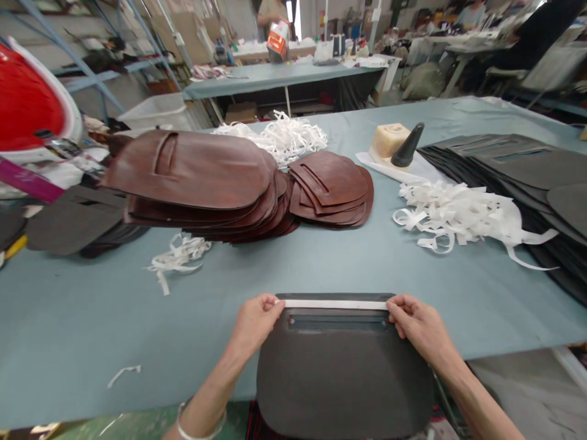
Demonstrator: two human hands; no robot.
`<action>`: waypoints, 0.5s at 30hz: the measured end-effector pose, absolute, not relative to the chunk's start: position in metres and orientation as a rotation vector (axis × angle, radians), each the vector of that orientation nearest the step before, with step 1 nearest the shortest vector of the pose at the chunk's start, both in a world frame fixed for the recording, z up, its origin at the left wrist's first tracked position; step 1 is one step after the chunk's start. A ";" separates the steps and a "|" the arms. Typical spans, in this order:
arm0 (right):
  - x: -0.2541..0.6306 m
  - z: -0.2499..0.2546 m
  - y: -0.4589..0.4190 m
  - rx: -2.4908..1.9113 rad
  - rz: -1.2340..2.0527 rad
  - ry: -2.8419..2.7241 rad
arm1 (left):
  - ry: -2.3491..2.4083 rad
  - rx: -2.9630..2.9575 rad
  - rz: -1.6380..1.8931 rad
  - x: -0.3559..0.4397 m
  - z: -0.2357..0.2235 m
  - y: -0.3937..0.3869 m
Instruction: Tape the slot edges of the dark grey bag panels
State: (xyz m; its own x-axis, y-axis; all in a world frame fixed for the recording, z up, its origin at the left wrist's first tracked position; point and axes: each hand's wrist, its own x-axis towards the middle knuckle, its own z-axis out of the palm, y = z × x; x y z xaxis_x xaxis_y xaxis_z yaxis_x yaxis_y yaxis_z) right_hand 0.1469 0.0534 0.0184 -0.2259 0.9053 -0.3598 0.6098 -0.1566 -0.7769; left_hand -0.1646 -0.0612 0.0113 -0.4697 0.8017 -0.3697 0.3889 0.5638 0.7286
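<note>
A dark grey leather panel (343,379) with a rounded lower edge lies before me, its bottom hanging past the table edge. Near its top is a long slot (338,322). Above the slot a white strip (334,304) stretches straight across the panel. My left hand (260,321) pinches the strip's left end between thumb and fingers. At the other end my right hand (415,321) pinches the strip in the same way, fingertips at the panel's upper right corner.
Brown leather panels (197,171) are stacked beyond my left hand, with a smaller brown pile (330,183) beside them. White strips lie in a heap (463,214) at right, near black panels (518,159). A dark cone (407,145) leans by a yellowish block (389,142).
</note>
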 end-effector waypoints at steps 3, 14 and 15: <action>0.147 0.017 0.054 -1.739 1.273 -1.808 | 2.087 0.956 0.714 -0.165 0.012 -0.060; 0.142 0.018 0.052 -1.757 1.216 -1.672 | 2.102 0.966 0.633 -0.165 0.014 -0.057; 0.141 0.019 0.052 -1.746 1.221 -1.655 | 2.108 0.967 0.611 -0.165 0.014 -0.057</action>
